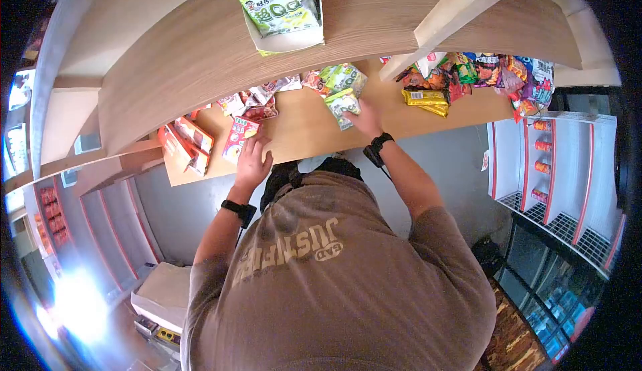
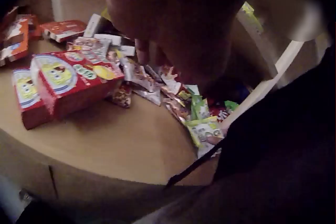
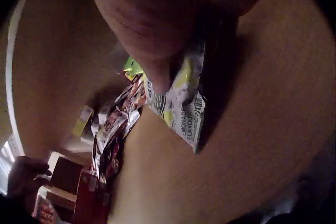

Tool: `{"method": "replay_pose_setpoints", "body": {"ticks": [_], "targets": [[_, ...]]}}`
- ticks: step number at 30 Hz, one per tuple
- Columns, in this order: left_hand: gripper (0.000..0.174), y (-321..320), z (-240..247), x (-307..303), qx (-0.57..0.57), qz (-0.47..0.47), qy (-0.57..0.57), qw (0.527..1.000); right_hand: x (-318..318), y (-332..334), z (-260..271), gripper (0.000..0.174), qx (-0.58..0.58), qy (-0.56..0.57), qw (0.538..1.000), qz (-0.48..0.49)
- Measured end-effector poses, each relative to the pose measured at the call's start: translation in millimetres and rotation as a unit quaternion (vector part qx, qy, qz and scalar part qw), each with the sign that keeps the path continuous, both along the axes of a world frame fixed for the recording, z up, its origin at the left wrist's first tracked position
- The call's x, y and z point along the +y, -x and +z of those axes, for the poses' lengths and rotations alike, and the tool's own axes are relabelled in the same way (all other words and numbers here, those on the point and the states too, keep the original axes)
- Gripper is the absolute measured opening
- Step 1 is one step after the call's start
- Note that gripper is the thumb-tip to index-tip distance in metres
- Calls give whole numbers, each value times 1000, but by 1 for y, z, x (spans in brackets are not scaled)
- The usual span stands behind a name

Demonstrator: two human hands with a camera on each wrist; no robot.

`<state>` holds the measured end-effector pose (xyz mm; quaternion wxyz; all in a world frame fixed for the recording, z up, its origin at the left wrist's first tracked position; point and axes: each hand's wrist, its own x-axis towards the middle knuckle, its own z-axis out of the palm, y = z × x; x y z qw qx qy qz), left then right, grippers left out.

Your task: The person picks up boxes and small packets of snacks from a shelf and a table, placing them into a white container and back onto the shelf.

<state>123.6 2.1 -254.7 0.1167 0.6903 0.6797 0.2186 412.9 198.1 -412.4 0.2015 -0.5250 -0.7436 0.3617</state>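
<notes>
My right hand (image 1: 364, 118) grips a small green-and-white QQ candy packet (image 1: 341, 103) by its edge, over the wooden shelf. In the right wrist view the thumb lies across that packet (image 3: 181, 113), which shows the words "lemonade flavour". Another green packet (image 1: 348, 75) lies just behind it. My left hand (image 1: 253, 163) is beside a red and yellow cartoon box (image 1: 239, 138), its fingers loosely bent and holding nothing. Two such boxes (image 2: 73, 79) stand together in the left wrist view. Shiny snack packets (image 2: 142, 79) lie in a loose row behind them.
Orange-red cartons (image 1: 184, 143) sit at the shelf's left end. Yellow packets (image 1: 426, 100) and a pile of colourful snack bags (image 1: 495, 73) lie to the right, past a wooden upright (image 1: 455, 20). An upper ledge holds an open box of green QQ packets (image 1: 281, 10).
</notes>
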Motion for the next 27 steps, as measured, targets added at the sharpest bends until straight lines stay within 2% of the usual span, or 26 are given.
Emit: {"method": "replay_pose_setpoints", "body": {"ticks": [1, 3, 5, 7, 9, 10, 11, 13, 15, 17, 18, 20, 21, 23, 24, 25, 27], "targets": [[35, 3, -4, -8, 0, 2, 0, 1000, -1, 1, 4, 52, 78, 33, 996, 42], [35, 7, -11, -23, 8, 39, 19, 999, 4, 1, 19, 53, 73, 59, 995, 19], [36, 7, -20, -32, 2, 46, 28, 999, 27, 4, 29, 52, 39, -194, 980, 2], [37, 6, -26, -38, -14, 65, 38, 997, 52, 5, 27, 56, 6, -231, 973, 9], [36, 2, -33, -40, -33, 80, 51, 995, 69, 3, 33, 67, -74, 8, 995, 73], [36, 0, -35, -40, -52, 95, 65, 992, 71, 5, 33, 74, -92, 17, 993, 68], [36, -1, -37, -41, -50, 93, 63, 992, 67, 5, 34, 74, -90, 15, 994, 67], [36, -7, -35, -39, -79, 120, 90, 986, 50, 4, 27, 74, -27, -135, 990, 21], [36, -9, -34, -38, -84, 114, 82, 987, 28, 6, 17, 78, 11, -125, 992, 11], [37, -12, -34, -39, -94, 105, 92, 986, 7, 6, 11, 90, -115, -34, 987, 104], [37, -14, -35, -38, -95, 105, 91, 986, -4, 7, 6, 90, -115, -35, 987, 104], [37, -15, -35, -33, -94, 81, 118, 985, -23, 11, 3, 88, -63, 50, 993, 81], [39, -15, -39, -30, -106, 67, 116, 985, -30, 12, 5, 88, -60, 45, 994, 80], [42, -15, -44, -21, -113, 52, 115, 986, -44, 16, 10, 85, 119, 75, 986, 90], [44, -14, -48, -17, -117, 43, 121, 985, -50, 19, 25, 77, 109, 64, 988, 91], [52, -13, -52, -10, -170, 45, 169, 970, -51, 23, 42, 77, 113, 57, 988, 91], [63, -22, -45, 4, -248, 62, 233, 938, -54, 29, 67, 69, 80, 148, 977, 134]]}}
